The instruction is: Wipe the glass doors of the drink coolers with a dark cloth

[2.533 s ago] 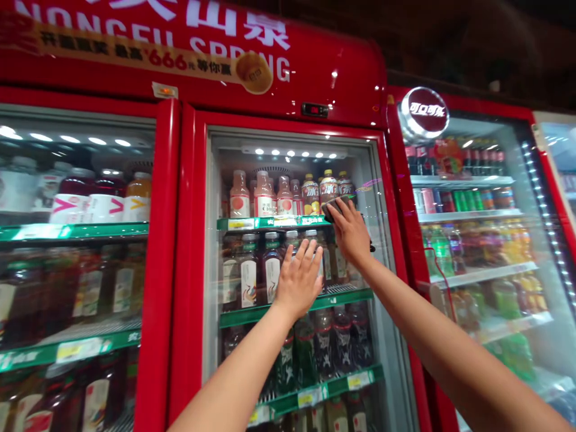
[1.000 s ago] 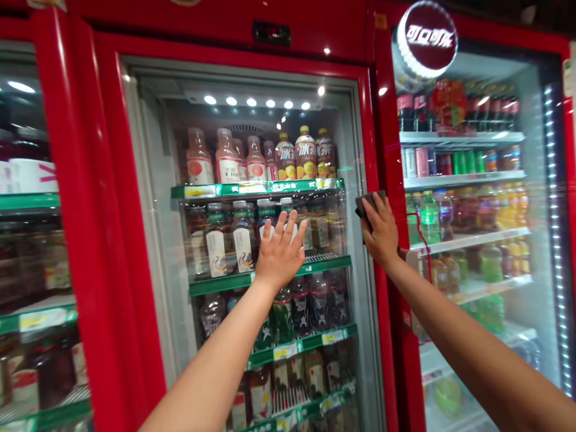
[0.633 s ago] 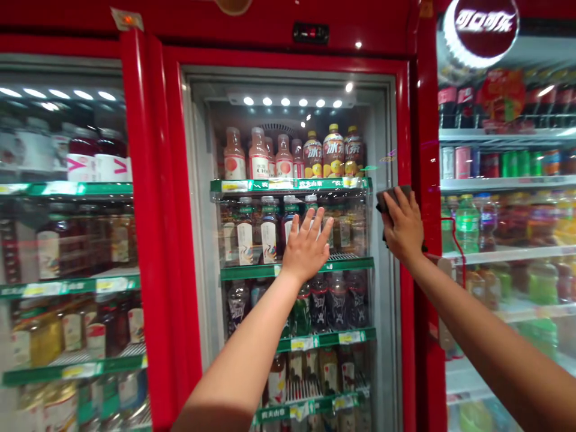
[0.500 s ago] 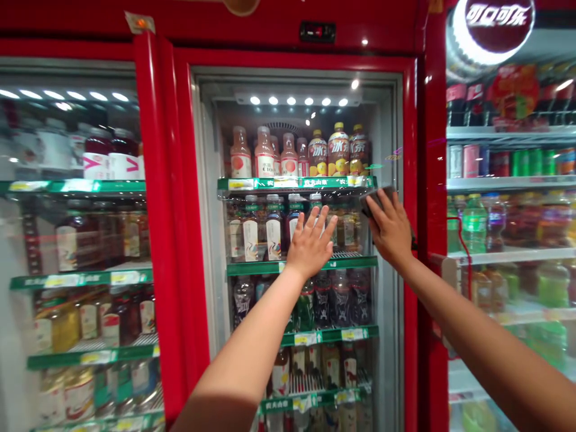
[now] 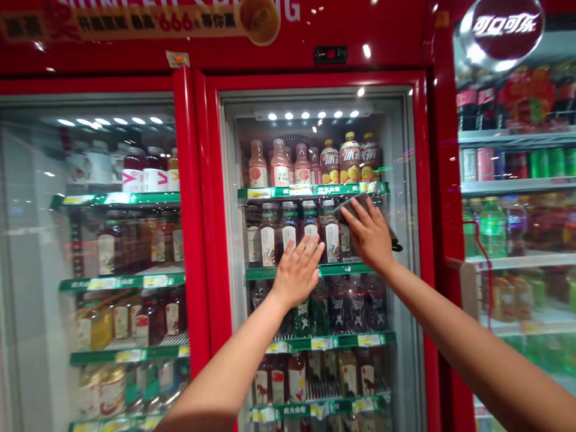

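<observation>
My right hand (image 5: 371,241) lies over a dark grey cloth (image 5: 355,207), pressing it against the glass door of the middle red fridge (image 5: 429,210). The cloth shows past the fingertips and below the palm. To its left, my left hand (image 5: 297,271) rests with fingers spread on the same glass, holding nothing. Behind the glass, dark bottles with white labels (image 5: 269,240) stand on the second shelf, partly hidden by my hands. Peach-coloured bottles (image 5: 258,168) and yellow-capped bottles (image 5: 350,159) fill the shelf above.
Another red-framed fridge with bottles (image 5: 135,171) stands at the left. At the right is a drinks fridge with cans (image 5: 486,163), green bottles (image 5: 494,228) and a round lit sign (image 5: 504,27). A small display (image 5: 330,54) sits above the middle door.
My right hand and the cloth have moved left across the glass, nearer my left hand. The view has shifted, so more of the left fridge and the banner above shows.
</observation>
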The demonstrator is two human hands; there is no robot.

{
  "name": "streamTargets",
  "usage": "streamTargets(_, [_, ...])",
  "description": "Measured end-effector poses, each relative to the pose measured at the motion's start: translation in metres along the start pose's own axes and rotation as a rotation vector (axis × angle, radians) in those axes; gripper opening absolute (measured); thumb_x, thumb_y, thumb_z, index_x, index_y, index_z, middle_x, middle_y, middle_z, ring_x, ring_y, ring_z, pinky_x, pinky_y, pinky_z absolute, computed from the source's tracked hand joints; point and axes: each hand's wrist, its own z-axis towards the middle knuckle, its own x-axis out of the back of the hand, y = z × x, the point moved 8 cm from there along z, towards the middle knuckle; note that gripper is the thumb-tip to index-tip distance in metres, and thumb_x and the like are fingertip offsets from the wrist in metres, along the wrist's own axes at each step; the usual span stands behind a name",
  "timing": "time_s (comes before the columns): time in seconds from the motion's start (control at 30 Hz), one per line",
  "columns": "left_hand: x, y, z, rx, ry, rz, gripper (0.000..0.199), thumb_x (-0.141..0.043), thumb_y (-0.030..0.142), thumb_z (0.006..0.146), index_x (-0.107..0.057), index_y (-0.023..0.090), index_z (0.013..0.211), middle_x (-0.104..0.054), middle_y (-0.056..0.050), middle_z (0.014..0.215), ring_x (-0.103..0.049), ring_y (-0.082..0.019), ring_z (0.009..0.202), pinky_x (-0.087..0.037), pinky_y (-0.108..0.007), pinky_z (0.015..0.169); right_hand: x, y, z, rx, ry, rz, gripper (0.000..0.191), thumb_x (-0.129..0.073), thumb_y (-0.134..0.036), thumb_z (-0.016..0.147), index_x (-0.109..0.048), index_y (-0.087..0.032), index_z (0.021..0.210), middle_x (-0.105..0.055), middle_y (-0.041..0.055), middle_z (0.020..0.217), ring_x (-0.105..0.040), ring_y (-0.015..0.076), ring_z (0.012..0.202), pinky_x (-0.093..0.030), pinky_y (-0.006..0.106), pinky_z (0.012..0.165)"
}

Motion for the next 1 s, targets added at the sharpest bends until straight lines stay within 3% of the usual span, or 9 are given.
streamTargets(0.13, [0.011, -0.019, -0.028, -0.053, 0.014, 0.015, 0.069, -0.052, 0.036, 0.098, -0.029, 0.018, 0.160, -0.033, -0.007, 0.166, -0.017, -0.024, 0.158, 0.001, -0.049, 0.131, -0.004, -0.018, -0.023, 0.138, -0.093, 0.009, 0.059, -0.052, -0.021, 0.100, -0.041, -0.043, 0.154, -0.043, -0.0047, 0.161, -0.027, 0.0283, 0.155, -0.031, 0.060, 0.123])
streamTargets(0.3, [0.023, -0.063, -0.058, -0.027, 0.020, 0.028, 0.071, -0.054, 0.036, 0.097, -0.028, 0.019, 0.161, -0.035, -0.007, 0.165, -0.020, -0.023, 0.157, -0.001, -0.047, 0.131, -0.005, -0.010, 0.020, -0.103, 0.108, -0.017, 0.058, -0.049, -0.024, 0.102, -0.039, -0.043, 0.155, -0.039, -0.0020, 0.164, -0.024, 0.0337, 0.155, -0.029, 0.067, 0.121])
streamTargets(0.4, [0.027, -0.085, -0.070, 0.003, 0.026, 0.022, 0.075, -0.055, 0.035, 0.097, -0.023, 0.019, 0.162, -0.036, -0.008, 0.164, -0.021, -0.023, 0.157, -0.003, -0.048, 0.131, -0.020, -0.042, 0.038, -0.133, 0.107, -0.023, 0.063, -0.051, -0.026, 0.100, -0.032, -0.037, 0.159, -0.030, 0.0004, 0.167, -0.015, 0.0357, 0.157, -0.028, 0.068, 0.120])
streamTargets(0.53, [0.030, -0.107, -0.088, 0.049, 0.022, -0.001, 0.083, -0.057, 0.030, 0.095, -0.013, 0.021, 0.164, -0.034, -0.009, 0.165, -0.020, -0.023, 0.157, -0.006, -0.049, 0.131, -0.030, -0.078, 0.013, 0.051, -0.074, 0.006, 0.069, -0.054, -0.021, 0.097, -0.030, -0.034, 0.160, -0.027, -0.0019, 0.168, -0.015, 0.0291, 0.158, -0.028, 0.060, 0.124])
streamTargets(0.63, [0.031, -0.120, -0.102, 0.083, 0.032, -0.022, 0.086, -0.057, 0.026, 0.093, -0.009, 0.022, 0.164, -0.031, -0.008, 0.166, -0.020, -0.023, 0.157, -0.009, -0.047, 0.131, -0.022, -0.070, -0.006, 0.159, -0.173, 0.022, 0.060, -0.052, -0.018, 0.097, -0.044, -0.042, 0.152, -0.039, -0.0070, 0.163, -0.028, 0.0252, 0.155, -0.033, 0.054, 0.122])
streamTargets(0.73, [0.030, -0.128, -0.111, 0.081, 0.048, -0.024, 0.085, -0.056, 0.025, 0.094, -0.009, 0.022, 0.164, -0.032, -0.009, 0.165, -0.020, -0.021, 0.156, -0.010, -0.044, 0.131, -0.015, -0.051, 0.010, 0.059, -0.084, 0.028, 0.055, -0.048, -0.019, 0.100, -0.049, -0.045, 0.148, -0.043, -0.0097, 0.160, -0.031, 0.0260, 0.153, -0.035, 0.057, 0.121])
streamTargets(0.8, [0.028, -0.130, -0.115, 0.066, 0.060, -0.017, 0.083, -0.056, 0.025, 0.095, -0.009, 0.022, 0.164, -0.035, -0.008, 0.164, -0.021, -0.020, 0.156, -0.009, -0.042, 0.131, -0.020, -0.054, 0.032, -0.030, 0.010, 0.035, 0.056, -0.045, -0.018, 0.100, -0.048, -0.045, 0.149, -0.041, -0.0104, 0.161, -0.027, 0.0277, 0.155, -0.034, 0.060, 0.121])
streamTargets(0.9, [0.027, -0.132, -0.117, 0.060, 0.076, -0.017, 0.082, -0.056, 0.027, 0.095, -0.012, 0.022, 0.164, -0.036, -0.009, 0.163, -0.021, -0.021, 0.156, -0.008, -0.042, 0.131, -0.037, -0.087, 0.052, -0.089, 0.071, 0.038, 0.059, -0.048, -0.020, 0.100, -0.043, -0.043, 0.153, -0.038, -0.0088, 0.163, -0.019, 0.0310, 0.157, -0.032, 0.065, 0.121])
streamTargets(1.0, [0.026, -0.132, -0.120, 0.063, 0.083, -0.028, 0.083, -0.057, 0.028, 0.095, -0.012, 0.021, 0.164, -0.034, -0.010, 0.164, -0.019, -0.022, 0.156, -0.011, -0.043, 0.130, -0.054, -0.130, 0.042, 0.023, -0.048, 0.037, 0.063, -0.056, -0.024, 0.098, -0.038, -0.042, 0.156, -0.034, -0.0076, 0.165, -0.016, 0.0298, 0.158, -0.029, 0.062, 0.124])
